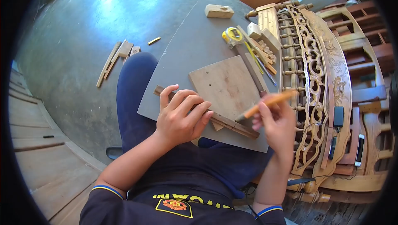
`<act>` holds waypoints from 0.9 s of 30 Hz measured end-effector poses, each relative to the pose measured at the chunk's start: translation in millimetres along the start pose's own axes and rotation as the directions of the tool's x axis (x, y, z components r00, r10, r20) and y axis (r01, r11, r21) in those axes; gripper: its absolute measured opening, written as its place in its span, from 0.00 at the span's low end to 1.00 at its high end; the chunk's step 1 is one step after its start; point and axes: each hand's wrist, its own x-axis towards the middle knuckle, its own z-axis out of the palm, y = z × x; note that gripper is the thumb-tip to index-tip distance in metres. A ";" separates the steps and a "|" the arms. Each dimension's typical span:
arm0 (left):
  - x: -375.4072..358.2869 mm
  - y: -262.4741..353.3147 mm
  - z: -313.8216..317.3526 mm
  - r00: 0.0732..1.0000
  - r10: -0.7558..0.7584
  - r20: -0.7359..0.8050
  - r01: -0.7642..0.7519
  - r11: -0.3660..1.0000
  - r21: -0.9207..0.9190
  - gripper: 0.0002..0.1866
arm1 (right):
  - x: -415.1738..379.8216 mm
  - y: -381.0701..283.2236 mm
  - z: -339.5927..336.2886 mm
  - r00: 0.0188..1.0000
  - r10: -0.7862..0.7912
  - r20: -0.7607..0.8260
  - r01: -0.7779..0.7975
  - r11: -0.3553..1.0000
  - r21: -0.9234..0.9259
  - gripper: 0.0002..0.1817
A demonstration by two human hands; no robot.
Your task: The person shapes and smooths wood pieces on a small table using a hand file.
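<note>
Grey board [178, 55], shiny floor [78, 42] beyond; left hand [182, 115] holds wooden strip [229, 122], right hand [277, 121] orange-handled tool [258, 109].

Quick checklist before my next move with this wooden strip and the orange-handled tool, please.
1. Left hand steadying the wooden strip: ok, fingers curled over it.
2. Right hand gripping the orange-handled tool: ok, handle held in the fingers.
3. Tool's tip pointed at the strip: ok, though whether it touches, I cannot tell.
4. Left fingers out of the tip's line: cannot tell; the tip is apart from them, but its path isn't shown.
5. Strip clamped: not ok, no clamp shows on it; only the hand holds it.
6. Tape measure clear of the strip: ok, it lies farther back on the grey board.
</note>
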 end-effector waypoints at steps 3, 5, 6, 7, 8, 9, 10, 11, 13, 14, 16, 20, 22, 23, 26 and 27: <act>0.4 -0.9 0.7 1.000 0.006 0.001 -0.006 1.000 0.003 0.06 | 20.7 -3.1 20.2 0.995 -0.097 0.009 0.097 0.995 0.018 0.08; 1.0 -1.8 2.1 1.000 0.001 -0.006 -0.001 1.000 0.017 0.05 | 20.3 -10.9 19.8 0.985 -0.155 -0.076 0.161 0.983 0.086 0.07; -1.0 -1.7 2.3 1.000 -0.009 -0.009 0.009 1.000 0.026 0.05 | 15.6 -14.4 14.5 0.978 -0.173 -0.115 0.183 0.980 0.079 0.07; -2.4 -1.1 2.4 1.000 -0.016 -0.008 0.016 1.000 0.027 0.05 | 10.4 -16.4 7.9 0.969 -0.192 -0.155 0.205 0.976 0.072 0.06; -1.9 -0.7 2.8 1.000 -0.019 -0.010 0.019 0.999 0.029 0.05 | 3.2 -15.7 -2.4 0.980 -0.169 -0.108 0.157 0.981 -0.110 0.06; -1.6 -0.4 2.7 1.000 -0.020 -0.015 0.020 0.999 0.031 0.05 | 4.2 -14.8 0.5 0.988 -0.127 -0.087 0.119 0.989 -0.090 0.06; -2.0 0.1 2.0 1.000 -0.021 -0.014 0.021 0.999 0.038 0.05 | 4.3 -12.7 5.4 0.994 -0.085 -0.067 0.081 0.994 -0.071 0.06; -1.7 0.9 1.4 1.000 -0.015 -0.009 0.015 0.999 0.040 0.05 | 2.8 -9.7 10.5 0.998 -0.041 -0.055 0.038 0.998 -0.051 0.07; 1.9 0.4 2.2 1.000 0.002 -0.002 -0.002 1.000 0.031 0.05 | 19.7 -3.6 25.6 0.987 -0.150 -0.051 0.152 0.988 0.040 0.08; 0.7 0.1 2.5 1.000 0.003 0.002 -0.003 1.000 0.022 0.05 | 28.5 -1.3 30.5 0.978 -0.198 -0.069 0.202 0.977 0.069 0.08; 0.3 -1.6 1.8 1.000 0.004 0.001 -0.004 1.000 0.010 0.05 | 29.1 -9.5 25.0 0.972 -0.217 -0.090 0.218 0.976 0.003 0.08; -1.6 0.0 2.0 0.999 -0.020 -0.033 0.021 0.999 0.032 0.04 | 7.3 -27.9 3.8 0.998 0.017 -0.058 -0.028 0.981 -0.192 0.07; -1.6 1.8 3.9 0.999 -0.021 -0.036 0.023 0.999 0.044 0.04 | 20.3 -14.8 24.4 0.997 -0.073 0.021 0.075 0.990 -0.121 0.06; -3.2 0.2 4.2 0.999 -0.020 -0.031 0.022 0.999 0.048 0.05 | 31.5 -10.2 33.2 0.991 -0.122 0.051 0.126 0.989 -0.080 0.06; -3.2 -0.7 4.1 1.000 -0.015 -0.021 0.015 0.999 0.036 0.05 | 53.2 -15.8 34.0 0.986 -0.168 0.006 0.168 0.985 0.028 0.05; -3.8 -2.4 3.0 1.000 -0.021 -0.019 0.022 0.999 0.033 0.05 | 57.5 -17.1 32.5 0.982 -0.188 -0.015 0.189 0.978 0.090 0.05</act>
